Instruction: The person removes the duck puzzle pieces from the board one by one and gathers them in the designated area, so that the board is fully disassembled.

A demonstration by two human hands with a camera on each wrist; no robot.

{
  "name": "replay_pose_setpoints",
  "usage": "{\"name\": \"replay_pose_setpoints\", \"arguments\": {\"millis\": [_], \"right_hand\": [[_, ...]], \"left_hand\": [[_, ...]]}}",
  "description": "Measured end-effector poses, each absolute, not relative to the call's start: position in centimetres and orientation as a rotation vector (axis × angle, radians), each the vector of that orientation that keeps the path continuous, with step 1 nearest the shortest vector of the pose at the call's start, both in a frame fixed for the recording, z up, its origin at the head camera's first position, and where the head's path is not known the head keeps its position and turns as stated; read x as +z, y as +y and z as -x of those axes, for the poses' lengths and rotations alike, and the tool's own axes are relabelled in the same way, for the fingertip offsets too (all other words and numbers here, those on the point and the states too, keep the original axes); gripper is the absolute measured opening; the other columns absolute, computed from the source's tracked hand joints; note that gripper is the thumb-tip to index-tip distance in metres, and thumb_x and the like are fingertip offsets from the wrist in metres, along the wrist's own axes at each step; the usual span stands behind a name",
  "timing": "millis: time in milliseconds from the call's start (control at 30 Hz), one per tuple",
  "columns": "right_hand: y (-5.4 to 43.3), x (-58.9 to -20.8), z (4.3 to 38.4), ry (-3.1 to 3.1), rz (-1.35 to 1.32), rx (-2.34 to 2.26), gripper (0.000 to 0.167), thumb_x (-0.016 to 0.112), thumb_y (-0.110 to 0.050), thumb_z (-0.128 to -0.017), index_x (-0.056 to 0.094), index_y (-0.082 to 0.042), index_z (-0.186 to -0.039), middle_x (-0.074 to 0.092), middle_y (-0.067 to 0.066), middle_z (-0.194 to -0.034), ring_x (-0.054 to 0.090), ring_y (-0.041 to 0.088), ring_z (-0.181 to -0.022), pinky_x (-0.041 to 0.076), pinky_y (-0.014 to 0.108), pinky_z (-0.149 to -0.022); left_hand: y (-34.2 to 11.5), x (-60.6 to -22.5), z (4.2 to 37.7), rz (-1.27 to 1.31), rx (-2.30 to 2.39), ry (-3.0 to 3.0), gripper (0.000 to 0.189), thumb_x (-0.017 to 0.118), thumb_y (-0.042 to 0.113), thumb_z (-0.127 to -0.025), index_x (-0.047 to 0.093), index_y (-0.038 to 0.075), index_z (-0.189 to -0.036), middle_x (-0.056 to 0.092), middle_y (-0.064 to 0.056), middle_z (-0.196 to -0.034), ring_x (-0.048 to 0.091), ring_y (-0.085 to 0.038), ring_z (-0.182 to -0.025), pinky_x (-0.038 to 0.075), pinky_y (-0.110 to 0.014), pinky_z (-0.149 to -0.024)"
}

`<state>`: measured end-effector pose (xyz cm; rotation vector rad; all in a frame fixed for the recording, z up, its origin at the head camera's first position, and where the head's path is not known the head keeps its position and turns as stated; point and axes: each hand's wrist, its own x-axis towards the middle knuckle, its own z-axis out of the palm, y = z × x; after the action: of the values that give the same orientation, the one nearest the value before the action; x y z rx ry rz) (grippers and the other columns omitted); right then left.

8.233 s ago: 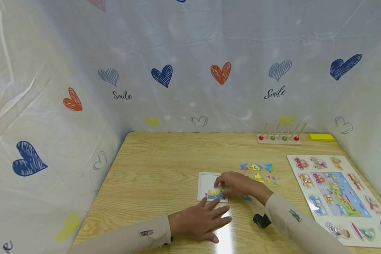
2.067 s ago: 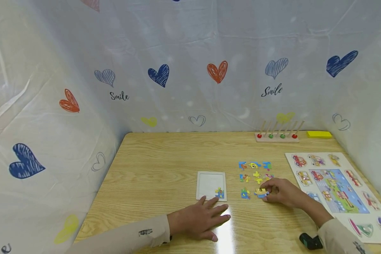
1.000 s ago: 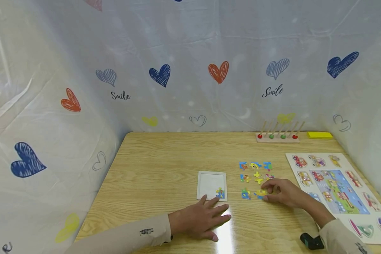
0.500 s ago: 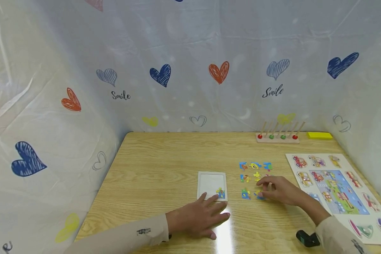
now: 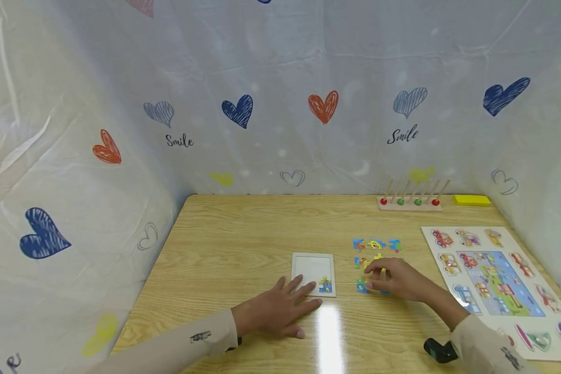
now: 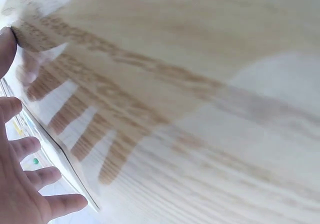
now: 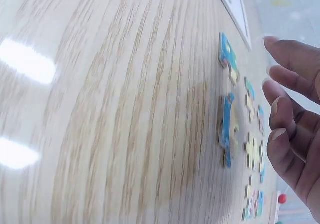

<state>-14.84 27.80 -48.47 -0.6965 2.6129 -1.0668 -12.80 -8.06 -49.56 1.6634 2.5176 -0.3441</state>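
Observation:
My left hand [image 5: 278, 310] lies with spread fingers at the lower left of a white puzzle tray [image 5: 310, 254], fingertips over its near border. One jigsaw piece [image 5: 325, 284] sits in the tray's lower right corner. My right hand [image 5: 397, 278] hovers over the loose pieces, fingers loosely bent, nothing between thumb and fingertips. Under its fingertips is a blue-green corner piece [image 5: 361, 286]. In the right wrist view that piece [image 7: 228, 56] and a yellow-blue piece [image 7: 229, 131] lie flat on the table, apart from the fingers. My right hand partly hides the lower pieces in the head view.
Several more pieces [image 5: 376, 244] lie in rows right of the tray. A vehicle puzzle board [image 5: 488, 236] covers the right side. At the back stand a peg rack with beads [image 5: 410, 206] and a yellow block [image 5: 472, 200]. A black object [image 5: 439, 350] is by my right wrist.
Earlier the tray held more pieces; now one is in it. My right hand let go of the yellow-blue piece and moved left over the corner piece. My left hand shifted slightly left.

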Motion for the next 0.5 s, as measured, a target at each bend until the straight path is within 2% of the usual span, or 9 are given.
{"name": "replay_pose_setpoints", "arguments": {"millis": [333, 500], "right_hand": [[25.0, -48.5, 15.5, 2.585, 0.729, -1.086, 0.029, 0.073, -0.025, -0.094, 0.070, -0.004, -0.114, 0.065, -0.004, -0.092, 0.049, 0.003, -0.061, 0.047, 0.023, -0.057], [23.0, -48.9, 15.9, 2.611, 0.789, -1.021, 0.029, 0.074, -0.028, -0.092, 0.071, -0.008, -0.113, 0.065, -0.005, -0.094, 0.055, 0.006, -0.076, 0.048, 0.023, -0.066]], "left_hand": [[-8.2, -49.6, 12.9, -1.583, -0.322, 2.480, 0.072, 0.022, 0.066, -0.102, 0.019, 0.028, -0.162, 0.017, -0.010, -0.169, 0.028, -0.038, -0.151, 0.042, -0.054, -0.109], [-8.2, -49.5, 12.9, -1.581, -0.307, 2.473, 0.071, 0.022, 0.066, -0.102, 0.018, 0.028, -0.162, 0.016, -0.010, -0.169, 0.027, -0.038, -0.151, 0.043, -0.054, -0.109]]}}
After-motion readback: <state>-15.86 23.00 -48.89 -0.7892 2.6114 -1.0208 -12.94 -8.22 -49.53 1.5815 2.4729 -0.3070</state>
